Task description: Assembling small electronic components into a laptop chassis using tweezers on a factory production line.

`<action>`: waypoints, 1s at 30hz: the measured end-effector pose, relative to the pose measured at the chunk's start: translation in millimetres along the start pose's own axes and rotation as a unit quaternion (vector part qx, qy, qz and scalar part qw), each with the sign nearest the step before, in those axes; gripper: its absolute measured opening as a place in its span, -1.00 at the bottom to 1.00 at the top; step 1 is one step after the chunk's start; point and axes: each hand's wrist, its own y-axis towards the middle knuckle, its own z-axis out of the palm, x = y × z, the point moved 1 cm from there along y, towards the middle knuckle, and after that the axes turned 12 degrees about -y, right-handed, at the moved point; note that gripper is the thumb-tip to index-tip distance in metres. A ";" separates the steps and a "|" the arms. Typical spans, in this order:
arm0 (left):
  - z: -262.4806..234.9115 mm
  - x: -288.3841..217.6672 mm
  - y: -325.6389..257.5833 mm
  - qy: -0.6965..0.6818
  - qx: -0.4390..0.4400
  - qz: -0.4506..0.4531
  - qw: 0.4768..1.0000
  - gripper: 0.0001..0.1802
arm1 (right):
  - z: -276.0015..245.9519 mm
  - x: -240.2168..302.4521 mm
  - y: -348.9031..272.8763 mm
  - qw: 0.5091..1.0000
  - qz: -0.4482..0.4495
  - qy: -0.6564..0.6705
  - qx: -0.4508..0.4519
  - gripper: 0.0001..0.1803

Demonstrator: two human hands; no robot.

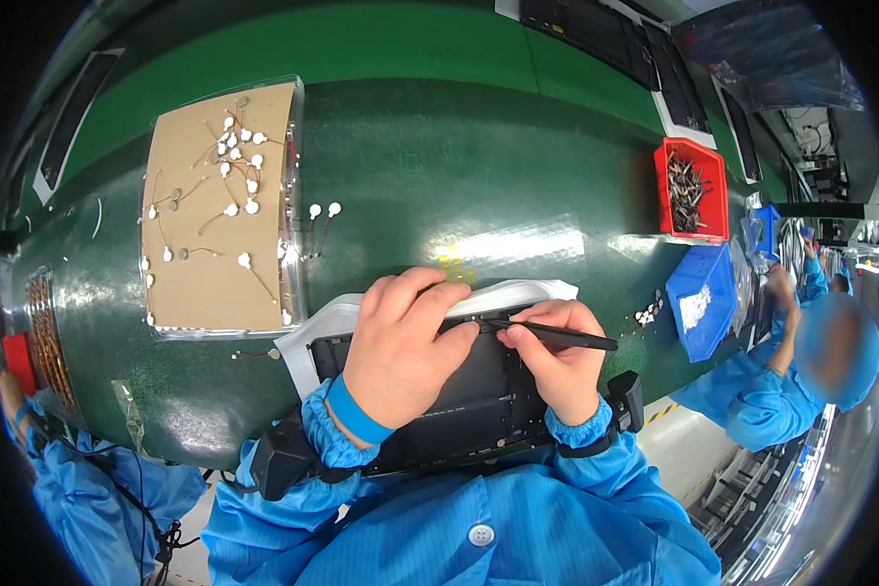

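Observation:
A flat black electronic device (479, 410), like an opened tablet or thin laptop housing, lies in front of me on a white padded sheet (303, 356). My left hand (400, 347) rests over its far edge, fingers bent and closed on it, with the thumb pressed near the inner side. Between the thumb and fingers of my right hand (562, 356) is a slim black pointed tool (581, 339), held almost level. Its tip points left and meets the device's far edge beside my left thumb. What lies under my left fingertips is hidden. My left wrist wears a blue band.
Left, a brown board (200, 293) in a clear tray bears several white round parts with thin wires. At right stand a red bin (710, 230) of small metal-looking pieces and a blue bin (708, 337) with white bits. Co-workers in blue (752, 391) sit on both sides.

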 end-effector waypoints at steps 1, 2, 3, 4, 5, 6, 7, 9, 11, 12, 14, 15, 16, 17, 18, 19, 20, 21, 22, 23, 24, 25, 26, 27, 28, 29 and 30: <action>0.9 -0.2 -0.2 0.000 0.001 0.000 1.000 -0.77 | 0.3 -0.4 0.0 1.000 -0.003 -0.007 -0.001 -0.82; 2.3 -0.3 -0.5 0.009 0.008 0.000 1.000 -0.77 | 0.4 -1.4 -0.1 1.000 -0.002 -0.007 -0.002 -0.82; 3.3 -0.5 -0.8 0.019 0.016 -0.001 1.000 -0.77 | 0.4 -2.6 -0.3 1.000 -0.007 -0.010 -0.004 -0.82; 3.3 -0.5 -0.8 0.018 0.017 -0.001 1.000 -0.77 | 0.5 -3.5 -0.4 1.000 -0.011 -0.012 -0.005 -0.82; 3.2 -0.3 -0.7 0.026 0.028 -0.004 0.999 -0.78 | 0.5 -4.2 -0.5 1.000 -0.011 -0.012 -0.006 -0.82; 3.1 -0.4 -0.4 0.034 0.040 -0.006 0.999 -0.78 | 0.5 -4.0 -0.4 1.000 -0.015 -0.019 -0.008 -0.82; 3.2 -0.8 -0.4 0.034 0.040 -0.006 0.999 -0.78 | 0.5 -3.8 -0.4 0.999 -0.019 -0.026 -0.011 -0.82; 3.7 -1.3 -0.5 0.036 0.037 -0.008 0.999 -0.79 | 0.8 -3.4 0.0 0.999 -0.026 -0.036 -0.012 -0.82; 4.4 -1.7 -0.8 0.041 0.038 -0.011 0.998 -0.79 | 1.0 -3.8 0.3 0.998 -0.033 -0.046 -0.012 -0.82; 4.6 -2.2 -0.6 0.045 0.039 -0.014 0.998 -0.79 | 0.7 -3.9 0.4 0.998 -0.038 -0.053 -0.012 -0.82; 4.7 -3.7 0.2 0.049 0.042 -0.015 0.998 -0.79 | 0.2 -4.3 0.5 0.997 -0.043 -0.060 -0.011 -0.83; 4.7 -4.1 0.6 0.054 0.045 -0.016 0.997 -0.78 | 0.0 -4.6 0.7 0.997 -0.046 -0.062 -0.011 -0.83; 4.4 -4.0 0.5 0.054 0.045 -0.015 0.997 -0.78 | -0.2 -5.0 0.7 0.997 -0.050 -0.064 -0.010 -0.83; 3.5 -3.5 0.1 0.047 0.045 -0.013 0.998 -0.76 | -0.4 -5.5 0.5 0.997 -0.051 -0.064 -0.010 -0.83; 1.5 -2.7 0.4 0.042 0.044 -0.011 0.998 -0.72 | 0.1 -5.5 1.1 0.998 -0.049 -0.044 -0.013 -0.83; 0.2 -2.3 0.0 0.044 0.044 -0.009 0.998 -0.72 | 0.6 -5.6 1.6 0.998 -0.048 -0.024 -0.015 -0.83; -1.2 -1.5 -1.0 0.053 0.032 -0.041 0.997 -0.69 | 1.1 -5.8 2.0 0.998 -0.051 -0.022 -0.015 -0.83; -3.5 -1.7 -1.7 0.062 0.019 -0.072 0.995 -0.66 | 1.6 -5.3 1.9 0.995 -0.080 -0.057 -0.003 -0.83; -8.0 -3.5 -1.2 0.065 0.018 -0.069 0.995 -0.66 | 2.3 -4.7 1.8 0.990 -0.110 -0.092 0.010 -0.83; -13.9 -5.2 -0.2 0.088 0.030 -0.104 0.990 -0.64 | 3.1 -4.1 2.0 0.990 -0.106 -0.098 0.003 -0.84; -17.3 -5.3 0.2 0.110 0.042 -0.140 0.983 -0.61 | 3.4 -3.2 2.2 0.989 -0.109 -0.097 0.001 -0.84; -18.1 -4.8 0.2 0.106 0.051 -0.154 0.981 -0.69 | 3.5 -2.0 2.3 0.991 -0.099 -0.093 0.004 -0.84; -17.7 -3.9 0.4 0.108 0.051 -0.149 0.982 -0.69 | 3.7 -0.7 2.2 0.992 -0.090 -0.089 0.006 -0.84; -16.3 -3.6 0.3 0.119 0.080 -0.146 0.979 -0.72 | 5.0 -3.5 1.0 0.987 -0.119 -0.108 0.002 -0.85; -14.9 -3.5 0.6 0.129 0.109 -0.142 0.975 -0.75 | 4.6 -2.7 0.9 0.987 -0.125 -0.105 -0.004 -0.85; -14.2 -3.9 1.6 0.134 0.109 -0.132 0.976 -0.75 | 3.3 -0.7 0.9 0.986 -0.127 -0.109 -0.004 -0.86; -13.7 -3.8 2.4 0.133 0.114 -0.130 0.976 -0.79 | 2.5 0.7 1.1 0.985 -0.130 -0.112 -0.006 -0.86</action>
